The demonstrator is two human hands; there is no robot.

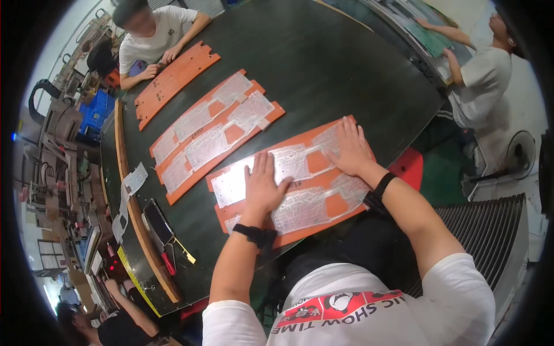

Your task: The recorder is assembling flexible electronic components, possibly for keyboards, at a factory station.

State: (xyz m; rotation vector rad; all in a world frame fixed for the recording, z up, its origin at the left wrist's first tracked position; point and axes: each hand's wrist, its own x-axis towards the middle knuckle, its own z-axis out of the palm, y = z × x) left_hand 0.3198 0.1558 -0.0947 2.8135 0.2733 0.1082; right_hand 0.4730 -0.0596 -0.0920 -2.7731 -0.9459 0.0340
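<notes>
An orange board [300, 233] lies at the table's near edge, with two silvery cut-out sheets [231, 185] on it side by side. My left hand [265, 185] rests flat on these sheets toward the left, thumb spread out. At the far right end, my right hand [351, 149] presses flat with fingers stretched, partly on the upper sheet and partly near the board's edge. Both hands hide some of the sheets beneath them. Each wrist wears a black strap.
Beyond lies another orange board [190, 176] with similar sheets. A co-worker [156, 34] leans over a bare orange board [173, 81]. A wooden strip [138, 213], phone [157, 221] and red-handled tool [168, 263] are at left. Another person [479, 75] and a fan [521, 151] are at right.
</notes>
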